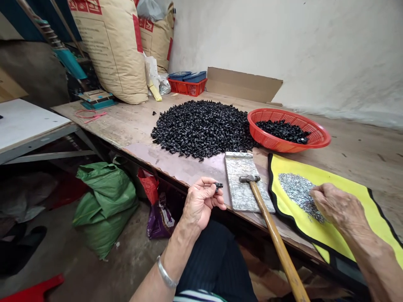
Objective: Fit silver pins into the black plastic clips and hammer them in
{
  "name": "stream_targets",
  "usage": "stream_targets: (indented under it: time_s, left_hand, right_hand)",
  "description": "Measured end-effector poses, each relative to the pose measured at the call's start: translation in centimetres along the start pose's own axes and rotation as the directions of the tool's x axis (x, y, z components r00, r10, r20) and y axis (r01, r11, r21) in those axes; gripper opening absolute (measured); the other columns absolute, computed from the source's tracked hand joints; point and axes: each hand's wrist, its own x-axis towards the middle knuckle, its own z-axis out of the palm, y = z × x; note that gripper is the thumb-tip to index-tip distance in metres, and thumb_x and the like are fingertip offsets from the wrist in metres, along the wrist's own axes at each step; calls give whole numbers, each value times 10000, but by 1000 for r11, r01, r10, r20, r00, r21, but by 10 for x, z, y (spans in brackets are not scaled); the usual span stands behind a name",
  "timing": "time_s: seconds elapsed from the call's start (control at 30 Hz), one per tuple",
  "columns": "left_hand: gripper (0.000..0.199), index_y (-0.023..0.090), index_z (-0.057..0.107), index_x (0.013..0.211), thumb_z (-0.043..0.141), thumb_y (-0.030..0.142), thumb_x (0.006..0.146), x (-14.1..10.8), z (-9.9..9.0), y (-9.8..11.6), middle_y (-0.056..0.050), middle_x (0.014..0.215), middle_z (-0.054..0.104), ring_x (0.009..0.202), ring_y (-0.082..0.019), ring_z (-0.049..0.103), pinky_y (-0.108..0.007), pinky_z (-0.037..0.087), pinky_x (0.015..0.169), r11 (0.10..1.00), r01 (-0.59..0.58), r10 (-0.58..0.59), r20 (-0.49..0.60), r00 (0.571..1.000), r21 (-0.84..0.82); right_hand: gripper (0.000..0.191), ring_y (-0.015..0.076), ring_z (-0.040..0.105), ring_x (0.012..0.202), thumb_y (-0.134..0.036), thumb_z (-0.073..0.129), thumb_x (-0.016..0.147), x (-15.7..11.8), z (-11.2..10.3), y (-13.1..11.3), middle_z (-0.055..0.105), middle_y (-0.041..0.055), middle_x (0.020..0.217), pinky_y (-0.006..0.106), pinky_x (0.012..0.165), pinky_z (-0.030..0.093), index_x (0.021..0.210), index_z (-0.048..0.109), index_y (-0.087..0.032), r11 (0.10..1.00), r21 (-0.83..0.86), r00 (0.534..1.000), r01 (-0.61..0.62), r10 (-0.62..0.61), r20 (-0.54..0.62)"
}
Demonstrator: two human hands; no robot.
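Between thumb and forefinger, my left hand (201, 200) pinches a small black plastic part (218, 186) just off the table's front edge. My right hand (338, 205) has its fingers bent down at the edge of a heap of tiny shiny metal pieces (299, 193), which lies on a yellow cloth (343, 184) with black trim. Whatever its fingertips hold is hidden. A hammer (264, 209) rests with its head on a grey stone slab (241, 191), its wooden handle sticking out over the table edge. Behind the slab spreads a large pile of black plastic parts (201, 128).
A red plastic basket (321, 136) with more black parts stands right of the pile. Large paper sacks (110, 50), a red crate (189, 87) and a cardboard strip (242, 86) line the back. A green sack (105, 201) sits on the floor at left.
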Motion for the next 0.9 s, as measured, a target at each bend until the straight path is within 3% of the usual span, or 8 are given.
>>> stream_targets:
  time_s: [0.17,0.23,0.27,0.37,0.47,0.6,0.8,0.9]
  left_hand:
    - [238,129,563,778,733,213,634,-7,7,-8,-13,589,623,474,-125,585,-243,519,416,999,-18,19,-15,1000,36]
    - [239,127,568,765,740,214,625,-10,13,-13,-6,577,615,465,-123,577,-245,518,406,997,-40,42,-24,999,71]
    - [236,126,572,759,742,214,621,-12,16,-16,-2,571,611,460,-123,574,-246,517,399,994,-53,56,-25,998,94]
    - [217,122,586,747,739,213,622,-20,27,-23,3,565,609,450,-124,571,-250,518,385,986,-69,72,-15,997,152]
    - [201,121,593,737,736,194,615,-28,36,-27,4,560,615,440,-126,572,-253,521,381,983,-61,60,8,998,173]
    - [188,117,598,719,733,171,601,-33,38,-28,2,547,618,425,-127,571,-255,524,372,985,-47,46,11,999,168]
    - [209,116,596,705,746,184,577,-34,37,-27,11,526,599,422,-125,569,-250,524,368,984,-33,35,-10,999,174]
    - [208,116,593,697,747,191,577,-33,36,-28,16,508,588,415,-126,567,-248,521,365,984,-32,34,-10,999,176]
  right_hand:
    - [211,237,558,646,-294,369,807,-8,-18,-12,619,120,728,359,651,384,752,553,-207,994,33,994,-105,105,-3]
    - [171,211,566,630,-315,416,788,-25,-31,-29,618,80,696,337,656,410,756,550,-213,978,155,989,-139,144,-21]
    - [146,198,568,613,-325,467,765,-36,-37,-40,610,59,655,325,654,424,736,558,-214,931,334,986,-148,167,-28]
    - [189,180,580,645,-392,527,765,-70,-46,-82,630,42,720,310,660,461,747,603,-221,610,782,981,126,-191,-8]
    - [162,185,593,852,-324,520,810,-89,-39,-113,631,54,880,293,756,463,714,591,-214,429,875,930,224,-362,-61]
    - [149,164,582,872,-264,525,819,-92,-26,-123,622,44,900,276,790,450,693,576,-203,412,879,930,240,-358,-86]
    - [142,156,589,758,-322,559,783,-91,-21,-125,634,43,848,253,654,485,716,586,-199,360,929,952,81,-305,35]
    - [143,149,584,718,-330,566,779,-92,-20,-127,639,39,842,249,636,490,725,595,-200,362,929,955,78,-296,35]
